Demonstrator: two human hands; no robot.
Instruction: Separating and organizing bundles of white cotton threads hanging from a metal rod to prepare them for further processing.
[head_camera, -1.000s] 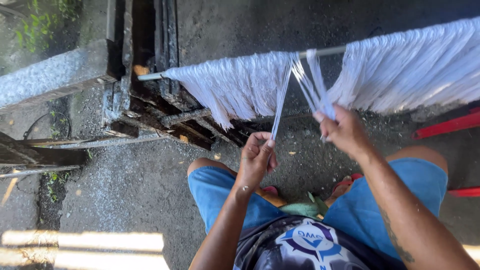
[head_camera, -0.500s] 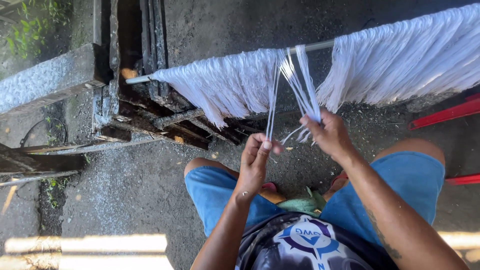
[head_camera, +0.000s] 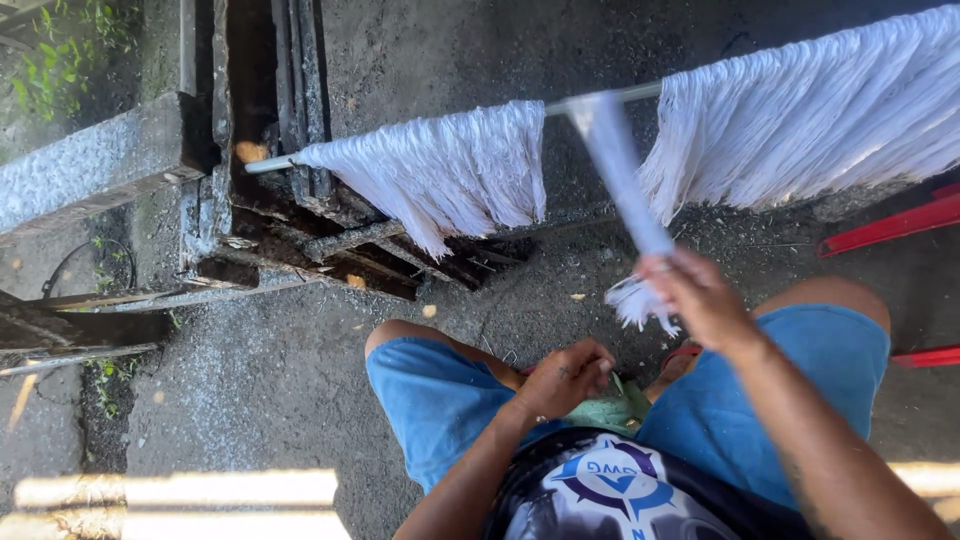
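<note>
A thin metal rod runs across in front of me, hung with white fibre strands in a left bunch and a right bunch. Between them one separate bundle of white strands hangs from the rod, pulled taut. My right hand is closed around the lower end of that bundle, whose frayed tips stick out below the fist. My left hand is down at my lap with fingers curled, touching a green thing between my knees; whether it grips it I cannot tell.
I sit in blue shorts on rough concrete ground. A dark pit with rusty bars and a concrete slab lie at the left. Red bars lie at the right. Plants grow at the top left.
My left hand has let go of the strands and dropped to my lap. My right hand has gathered the loose strands into one bundle and pulled it taut.
</note>
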